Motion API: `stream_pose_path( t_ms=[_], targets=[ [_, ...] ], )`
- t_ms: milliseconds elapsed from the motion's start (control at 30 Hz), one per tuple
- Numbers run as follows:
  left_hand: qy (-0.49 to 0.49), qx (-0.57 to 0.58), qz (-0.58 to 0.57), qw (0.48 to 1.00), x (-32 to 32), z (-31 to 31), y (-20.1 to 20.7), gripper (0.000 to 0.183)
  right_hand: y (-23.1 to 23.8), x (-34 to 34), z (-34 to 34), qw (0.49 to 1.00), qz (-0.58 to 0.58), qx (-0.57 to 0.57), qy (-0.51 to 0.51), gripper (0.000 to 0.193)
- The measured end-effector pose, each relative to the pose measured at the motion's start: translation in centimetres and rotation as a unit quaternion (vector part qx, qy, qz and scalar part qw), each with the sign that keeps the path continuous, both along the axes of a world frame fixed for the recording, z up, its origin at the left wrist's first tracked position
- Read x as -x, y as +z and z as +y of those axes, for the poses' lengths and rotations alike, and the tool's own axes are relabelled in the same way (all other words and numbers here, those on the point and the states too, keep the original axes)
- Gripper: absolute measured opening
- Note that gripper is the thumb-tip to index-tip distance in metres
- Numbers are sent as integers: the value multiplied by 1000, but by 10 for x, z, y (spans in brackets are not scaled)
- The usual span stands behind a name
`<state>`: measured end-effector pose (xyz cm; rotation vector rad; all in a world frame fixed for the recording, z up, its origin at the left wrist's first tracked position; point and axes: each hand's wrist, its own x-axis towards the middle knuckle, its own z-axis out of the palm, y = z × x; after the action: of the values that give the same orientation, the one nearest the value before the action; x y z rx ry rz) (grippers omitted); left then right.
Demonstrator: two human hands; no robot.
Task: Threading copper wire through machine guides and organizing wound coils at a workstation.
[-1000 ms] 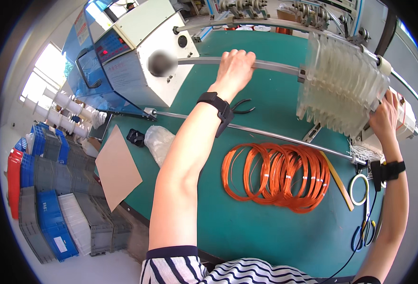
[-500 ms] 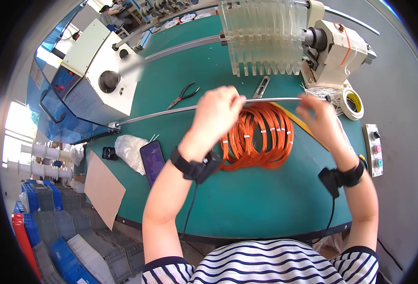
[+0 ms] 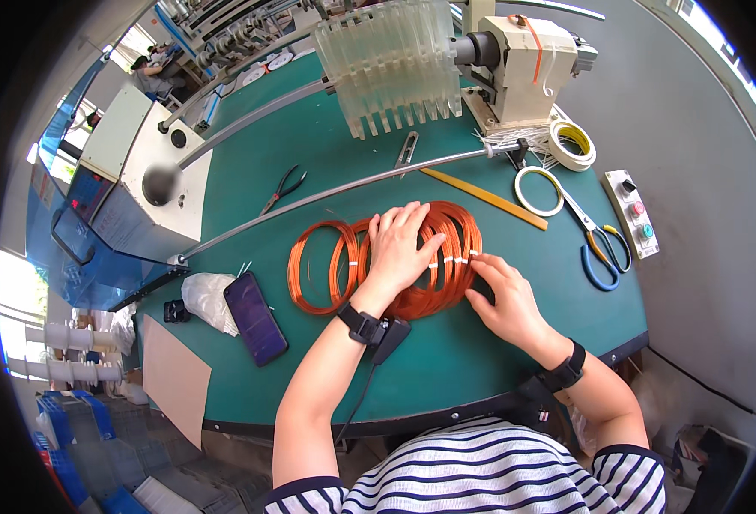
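Observation:
Several coils of orange-brown copper wire (image 3: 429,306), tied with small white bands, lie overlapping in a row on the green table. My left hand (image 3: 402,250) rests across the middle of the row, fingers stretched out and thumb apart. At the row's right end my right hand (image 3: 511,304) touches the outermost coil with its fingertips, its thumb held away from them. Two wire coils (image 3: 349,272) at the left end show uncovered. Behind the coils a thin metal rod (image 3: 343,189) runs across the table above its surface. The wire under my left palm is hidden.
Beyond the rod lie pliers (image 3: 282,190), a utility knife (image 3: 408,150) and a yellow strip (image 3: 485,199). To the right are tape rolls (image 3: 571,146), scissors (image 3: 596,244) and a button box (image 3: 632,214). A phone (image 3: 256,319) lies left; a winding machine (image 3: 138,163) stands behind.
Both hands have come down from the rod onto the wire coils. The head view has shifted, bringing the scissors and tape ring into plain sight.

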<state>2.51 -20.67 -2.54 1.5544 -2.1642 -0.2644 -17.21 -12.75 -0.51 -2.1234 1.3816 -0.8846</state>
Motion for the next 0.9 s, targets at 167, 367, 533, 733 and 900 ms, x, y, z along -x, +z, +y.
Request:
stream_pose_path(
  t_ms=[167,367,533,733,900],
  targets=[
    [-9,-27,-5,1000,-5,15,10,57,9,23,-31,998,-38,43,-31,21],
    [-22,-85,-10,996,0,16,40,55,-11,100,-152,912,259,35,-317,26],
    [-71,-154,-16,985,5,-6,87,53,-23,119,-175,936,211,81,-271,16],
    [-62,-204,-166,963,15,-66,50,76,21,78,-136,953,-176,60,-240,18],
    [-87,-199,-206,954,34,-72,41,77,45,71,-84,801,-533,-211,-170,38]
  ],
)
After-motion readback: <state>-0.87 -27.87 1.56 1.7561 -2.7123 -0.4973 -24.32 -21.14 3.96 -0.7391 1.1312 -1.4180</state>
